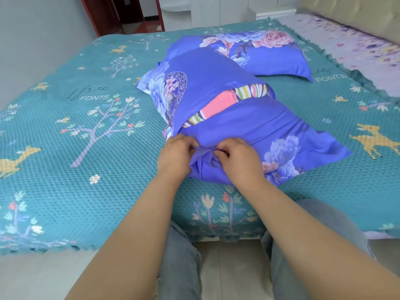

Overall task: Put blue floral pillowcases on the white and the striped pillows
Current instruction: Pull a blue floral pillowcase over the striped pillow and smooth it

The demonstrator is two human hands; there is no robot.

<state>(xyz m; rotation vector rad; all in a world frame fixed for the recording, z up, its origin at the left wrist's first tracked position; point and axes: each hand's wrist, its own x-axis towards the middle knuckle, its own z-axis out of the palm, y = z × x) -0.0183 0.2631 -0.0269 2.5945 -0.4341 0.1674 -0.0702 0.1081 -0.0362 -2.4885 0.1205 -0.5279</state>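
Note:
The striped pillow (225,100) lies on the bed inside a blue floral pillowcase (249,124). Its pink and multicoloured stripes show through the gap between the case's two back flaps. My left hand (176,155) and my right hand (238,158) pinch bunched blue fabric at the near end of that case, fingers curled, close together. Behind it lies a second pillow fully covered by a blue floral pillowcase (255,53); the pillow inside is hidden.
A teal bedspread (86,137) with tree and deer prints covers the bed. A lilac floral sheet (357,46) lies at the far right. My knees in grey trousers (179,260) stand against the bed's near edge. A dark red door frame (97,16) stands at the back.

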